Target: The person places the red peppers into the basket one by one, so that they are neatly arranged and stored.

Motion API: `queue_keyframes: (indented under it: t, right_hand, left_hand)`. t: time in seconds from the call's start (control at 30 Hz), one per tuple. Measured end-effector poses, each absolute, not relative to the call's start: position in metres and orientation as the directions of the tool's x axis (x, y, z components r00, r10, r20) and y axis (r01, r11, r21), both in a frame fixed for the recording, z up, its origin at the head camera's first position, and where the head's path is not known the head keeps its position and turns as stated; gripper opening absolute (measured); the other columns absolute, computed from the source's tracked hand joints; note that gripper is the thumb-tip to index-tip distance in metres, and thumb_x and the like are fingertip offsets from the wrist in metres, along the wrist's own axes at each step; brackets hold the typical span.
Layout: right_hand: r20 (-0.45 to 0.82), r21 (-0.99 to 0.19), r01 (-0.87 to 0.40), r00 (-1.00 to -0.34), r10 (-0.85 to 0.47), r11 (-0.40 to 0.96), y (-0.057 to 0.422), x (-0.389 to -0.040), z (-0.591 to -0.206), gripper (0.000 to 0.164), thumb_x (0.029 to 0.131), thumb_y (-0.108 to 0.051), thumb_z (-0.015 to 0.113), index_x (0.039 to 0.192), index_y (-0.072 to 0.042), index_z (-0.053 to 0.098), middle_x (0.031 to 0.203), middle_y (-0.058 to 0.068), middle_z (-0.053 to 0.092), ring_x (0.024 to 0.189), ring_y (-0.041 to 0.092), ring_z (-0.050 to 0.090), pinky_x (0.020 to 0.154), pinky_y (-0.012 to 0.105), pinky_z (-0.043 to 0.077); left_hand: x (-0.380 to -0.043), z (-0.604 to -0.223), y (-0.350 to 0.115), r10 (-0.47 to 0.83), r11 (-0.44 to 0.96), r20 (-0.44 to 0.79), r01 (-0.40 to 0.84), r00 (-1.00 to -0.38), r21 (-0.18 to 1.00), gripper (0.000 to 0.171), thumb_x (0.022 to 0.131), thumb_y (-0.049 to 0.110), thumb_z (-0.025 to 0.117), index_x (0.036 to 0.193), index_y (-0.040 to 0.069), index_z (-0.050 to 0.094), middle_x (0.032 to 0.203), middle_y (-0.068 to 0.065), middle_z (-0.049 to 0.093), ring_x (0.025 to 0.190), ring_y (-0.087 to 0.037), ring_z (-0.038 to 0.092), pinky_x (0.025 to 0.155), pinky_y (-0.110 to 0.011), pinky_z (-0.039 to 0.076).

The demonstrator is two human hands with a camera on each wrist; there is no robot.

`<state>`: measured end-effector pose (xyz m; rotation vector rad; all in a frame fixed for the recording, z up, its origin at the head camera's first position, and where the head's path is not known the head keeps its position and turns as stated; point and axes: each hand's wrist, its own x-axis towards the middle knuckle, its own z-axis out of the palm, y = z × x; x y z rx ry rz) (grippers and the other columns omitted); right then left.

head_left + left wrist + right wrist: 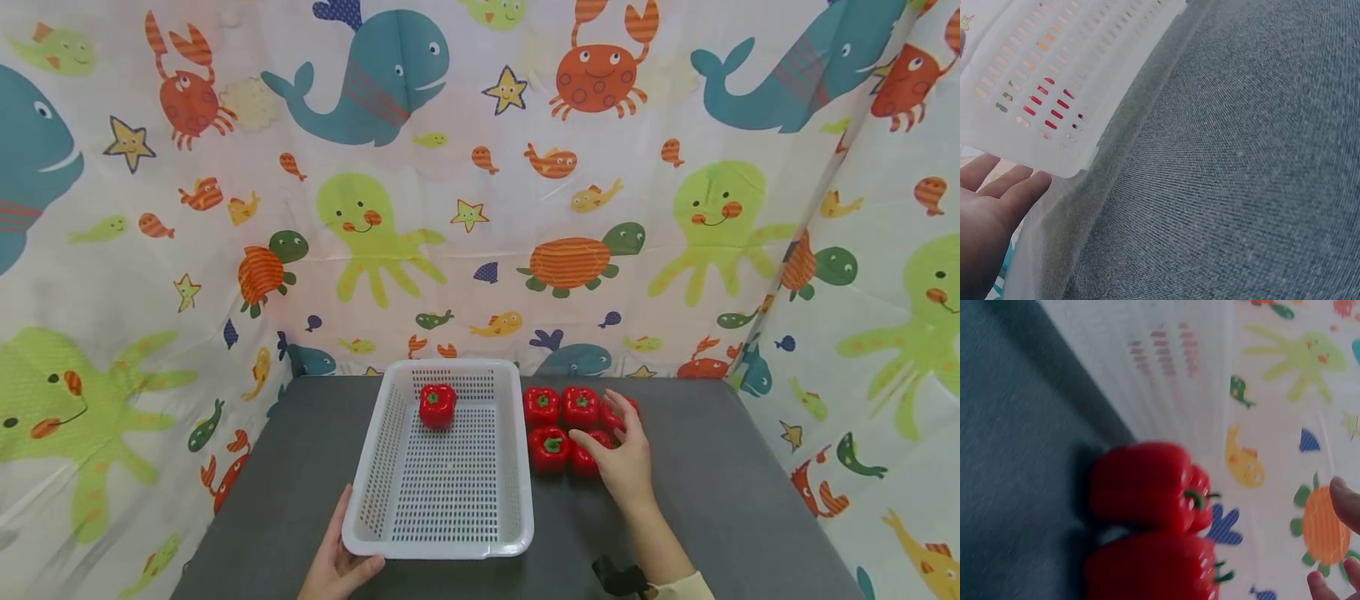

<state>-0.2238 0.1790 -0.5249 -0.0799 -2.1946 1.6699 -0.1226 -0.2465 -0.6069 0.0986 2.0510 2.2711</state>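
Note:
A white plastic basket point(442, 552) with slotted walls holds one red bell pepper point(437, 407) near its back left. At its front left corner is my left hand point(337, 554), with fairly straight fingertips against the wall in the left wrist view. Several more red bell peppers point(550, 450) are grouped just right of the basket. My right hand point(622, 458) is over the right side of this group, thumb and fingers spread apart, and partly hides the peppers there. In the right wrist view, two peppers point(1141, 487) sit by the basket wall, apart from the fingertips.
A dark grey tabletop point(697, 492) carries everything. Behind and on both sides hangs a white curtain point(465, 267) printed with sea animals. A black strap point(618, 577) is around my right wrist.

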Motion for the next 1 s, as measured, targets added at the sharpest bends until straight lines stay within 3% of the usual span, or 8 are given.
queue_keyframes:
  t: [0.1,0.27,0.43,0.6,0.77,1.0]
  right_hand:
    - [0.248,-0.939,-0.163,-0.932,0.265,0.304,0.189,-0.225,-0.534,0.081,0.082,-0.021,0.086,0.151,-0.02,0.043,0.152,0.01,0.046,0.139,0.032,0.041,0.118,0.063,0.036]
    - [0.197,-0.938,-0.11,-0.95,0.243,0.33,0.2,-0.225,-0.551,0.08,0.084,-0.017,0.083,0.152,-0.019,0.042,0.155,0.011,0.043,0.14,0.036,0.038,0.117,0.064,0.037]
    - [0.112,-0.926,-0.036,-0.976,0.184,0.375,0.206,-0.224,-0.567,0.084,0.083,-0.021,0.084,0.155,-0.024,0.039,0.157,0.012,0.04,0.138,0.037,0.04,0.11,0.061,0.048]
    - [0.069,-0.923,-0.017,-0.99,0.121,0.384,0.212,-0.225,-0.582,0.088,0.08,-0.022,0.086,0.155,-0.026,0.039,0.159,0.011,0.038,0.145,0.037,0.034,0.115,0.065,0.04]
    - [0.011,-0.917,0.026,-0.996,0.09,0.398,0.214,-0.227,-0.59,0.088,0.08,-0.023,0.087,0.155,-0.025,0.04,0.159,0.014,0.039,0.144,0.04,0.036,0.113,0.066,0.043]
    - [0.037,-0.91,0.0,-0.996,0.08,0.415,0.217,-0.227,-0.596,0.084,0.081,-0.01,0.084,0.154,-0.019,0.042,0.157,0.016,0.042,0.141,0.038,0.038,0.118,0.069,0.033]
  left_hand:
    - [-0.123,-0.608,-0.247,0.101,-0.101,0.0,-0.01,-0.995,0.995,0.109,0.088,-0.008,0.069,0.163,0.027,-0.001,0.165,-0.024,0.016,0.13,-0.024,0.057,0.097,-0.035,0.06]
    - [-0.124,-0.607,-0.246,0.087,-0.091,-0.005,-0.013,-0.996,0.996,0.107,0.089,-0.007,0.068,0.163,0.024,-0.002,0.165,-0.025,0.017,0.134,-0.039,0.051,0.096,-0.036,0.061]
    - [-0.125,-0.606,-0.245,0.083,-0.09,-0.011,-0.019,-0.996,0.996,0.107,0.09,-0.007,0.068,0.163,0.022,-0.003,0.164,-0.026,0.017,0.136,-0.051,0.043,0.096,-0.037,0.061]
    - [-0.124,-0.606,-0.245,0.082,-0.107,-0.009,-0.018,-0.997,0.994,0.106,0.09,-0.007,0.068,0.163,0.024,-0.001,0.165,-0.026,0.016,0.139,-0.058,0.035,0.096,-0.038,0.061]
    - [-0.122,-0.606,-0.243,0.071,-0.101,-0.015,-0.022,-0.997,0.995,0.105,0.09,-0.005,0.069,0.164,0.024,-0.001,0.165,-0.025,0.017,0.139,-0.057,0.035,0.097,-0.038,0.061]
    - [-0.122,-0.604,-0.241,0.058,-0.09,-0.019,-0.024,-0.998,0.996,0.106,0.089,-0.003,0.071,0.164,0.023,0.0,0.165,-0.025,0.018,0.139,-0.057,0.035,0.097,-0.038,0.061]
